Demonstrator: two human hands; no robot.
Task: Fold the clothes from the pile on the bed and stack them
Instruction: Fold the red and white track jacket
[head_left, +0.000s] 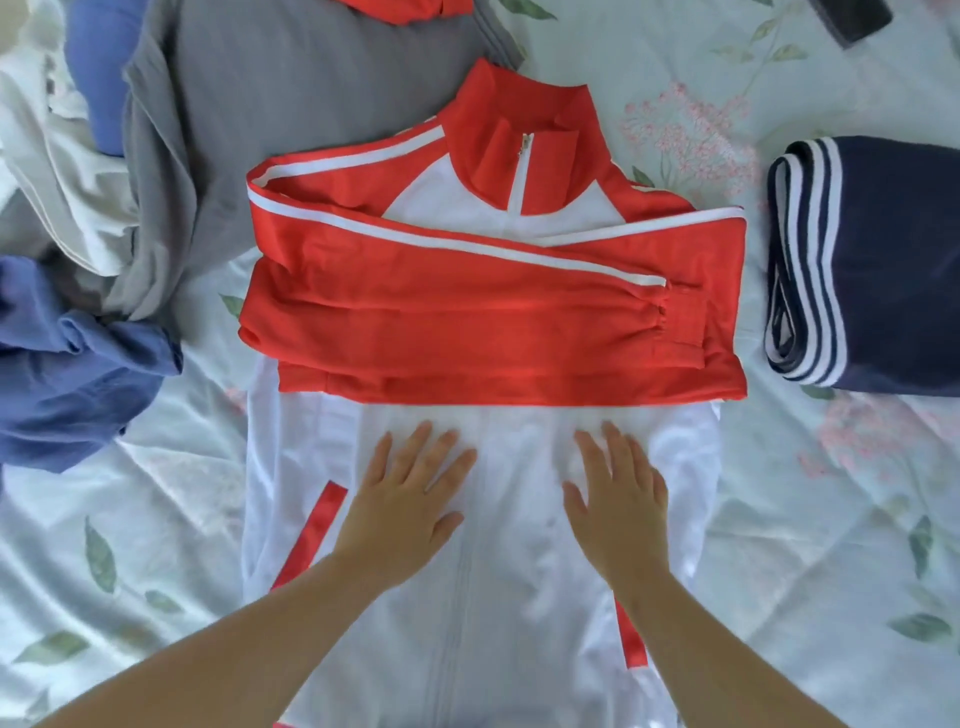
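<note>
Slick, floppy track jacket (483, 519) mid-bed, sleeves crossed.
Left hand (410, 499) and right hand (618, 499) rest flat, fingers straight, gripping nothing; the bottom hem corners look like the spot to grab.

A bed is covered by a pale sheet (779, 545) printed with leaves and pink flowers. A red and white jacket (493, 312) is laid flat on it, sleeves folded across the chest. Right of the jacket, apart from it, a folded navy garment (893, 270) with white stripes is placed. Left of the jacket, a grey garment (270, 93), a blue garment (67, 364) and a white garment (62, 171) are heaped together, the jacket's collar being touched by the grey one.
</note>
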